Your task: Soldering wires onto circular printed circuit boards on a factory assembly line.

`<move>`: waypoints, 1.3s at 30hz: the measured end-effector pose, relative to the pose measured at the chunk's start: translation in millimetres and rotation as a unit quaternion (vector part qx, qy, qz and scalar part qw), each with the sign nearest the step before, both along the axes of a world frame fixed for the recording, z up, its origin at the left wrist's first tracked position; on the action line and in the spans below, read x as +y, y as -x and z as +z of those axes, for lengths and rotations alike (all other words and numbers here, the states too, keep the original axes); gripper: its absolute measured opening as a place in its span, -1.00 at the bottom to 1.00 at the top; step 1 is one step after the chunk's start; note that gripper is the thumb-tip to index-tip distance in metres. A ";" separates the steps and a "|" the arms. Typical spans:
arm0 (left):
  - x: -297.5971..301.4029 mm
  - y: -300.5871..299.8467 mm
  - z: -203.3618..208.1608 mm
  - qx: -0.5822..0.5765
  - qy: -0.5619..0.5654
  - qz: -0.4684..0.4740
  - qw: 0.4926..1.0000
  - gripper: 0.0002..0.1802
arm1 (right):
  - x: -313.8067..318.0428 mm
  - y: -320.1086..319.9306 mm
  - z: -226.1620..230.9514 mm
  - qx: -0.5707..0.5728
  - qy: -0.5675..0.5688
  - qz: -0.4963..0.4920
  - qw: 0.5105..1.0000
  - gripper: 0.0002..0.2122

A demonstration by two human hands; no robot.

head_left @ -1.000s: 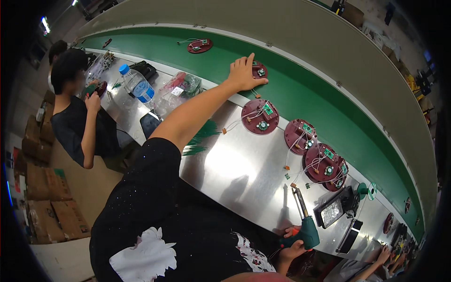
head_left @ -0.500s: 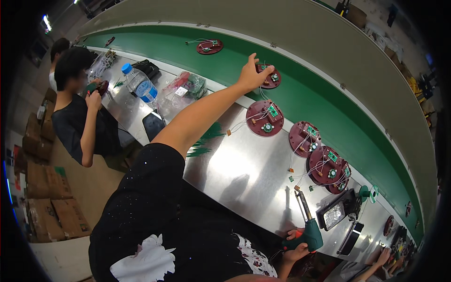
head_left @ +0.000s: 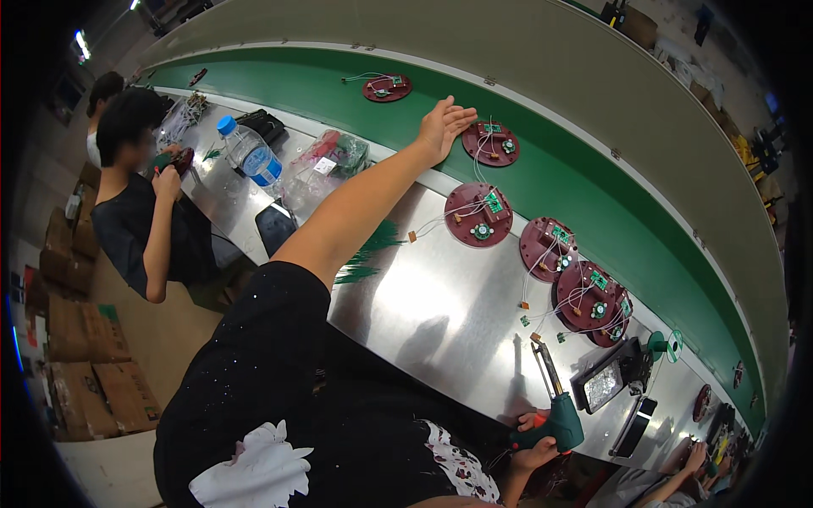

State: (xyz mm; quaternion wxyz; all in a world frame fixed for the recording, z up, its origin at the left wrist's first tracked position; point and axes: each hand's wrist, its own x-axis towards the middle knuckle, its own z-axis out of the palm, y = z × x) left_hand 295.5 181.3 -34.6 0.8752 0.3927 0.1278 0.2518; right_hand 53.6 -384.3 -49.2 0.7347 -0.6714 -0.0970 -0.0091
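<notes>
My left hand [head_left: 443, 129] reaches out over the edge of the green belt, fingers stretched and apart, holding nothing. Just right of its fingertips lies a round dark-red plate [head_left: 501, 157] with small green circuit boards and white wires. My right hand [head_left: 535, 455] grips the handle of a green soldering gun [head_left: 561, 423] near the bench's front edge, its long tip pointing away from me. Nearer on the bench edge sit another dark-red plate [head_left: 464, 227], one further right [head_left: 542, 240], and an overlapping pair [head_left: 583, 306], all wired.
A metal bench [head_left: 415, 317] runs beside the green belt [head_left: 584, 190]. At left stand a water bottle [head_left: 258, 162], a plastic bag [head_left: 334, 151] and green wires [head_left: 373, 250]. A black tray [head_left: 600, 385], a phone [head_left: 633, 429] and a green spool [head_left: 669, 345] lie right. A co-worker [head_left: 140, 199] works at left.
My left hand has let go of the plate on the belt and drawn back leftward. That plate and another farther along have shifted slightly right. My right hand stays in place.
</notes>
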 end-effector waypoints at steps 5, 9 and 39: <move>-0.8 1.6 4.0 -0.009 0.058 -0.046 0.997 -0.35 | 0.2 -0.4 4.5 0.007 0.004 0.013 1.000 -0.22; -5.4 -2.1 2.7 -0.004 0.071 -0.089 0.993 -0.38 | -0.2 -0.5 2.2 -0.001 -0.001 0.015 1.000 -0.23; -34.6 -20.5 10.5 0.012 0.237 -0.356 0.904 -0.42 | 6.6 0.4 6.3 -0.036 -0.020 0.012 0.999 -0.30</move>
